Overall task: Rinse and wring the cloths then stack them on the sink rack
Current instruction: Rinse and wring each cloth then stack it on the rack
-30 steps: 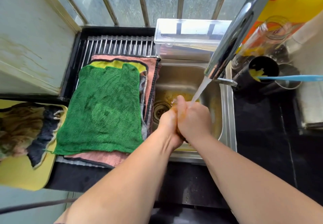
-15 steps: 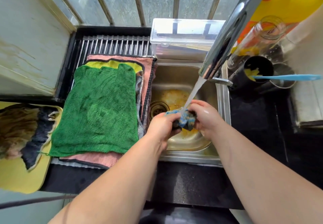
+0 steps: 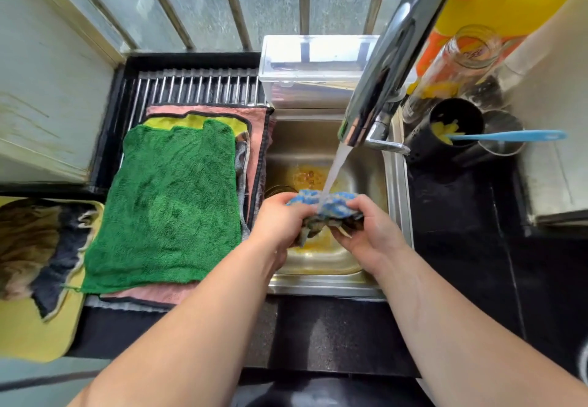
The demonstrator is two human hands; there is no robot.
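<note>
In the middle of the frame both hands hold one blue cloth [image 3: 334,205] over the steel sink [image 3: 318,287]. The left hand [image 3: 280,219] grips the left end of the cloth, with the fingers curled around it. The right hand [image 3: 372,231] grips the right end, and its thumb lies on top of the fabric while the other fingers close under it. The cloth is bunched between the two hands, and its darker lower part hangs down below them.

The water stream [image 3: 335,168] falls from the chrome faucet [image 3: 391,57], which crosses the upper right of the frame, and it lands on the top of the blue cloth. The bottom of the sink shows orange-yellow stains.

To the left of the sink is the sink rack [image 3: 197,85] with metal bars. A green cloth [image 3: 171,203] lies flat on top of a stack there, and under it a yellow cloth [image 3: 197,122] and a pink cloth [image 3: 257,114] show at the edges. At the far left edge, a yellow tray [image 3: 31,336] carries a pile of brown and dark cloths [image 3: 28,241].

Behind the sink stands a clear plastic box [image 3: 318,57]. At the right, on the black counter [image 3: 461,247], a black cup [image 3: 445,133] holds a utensil with a blue handle [image 3: 509,135].
</note>
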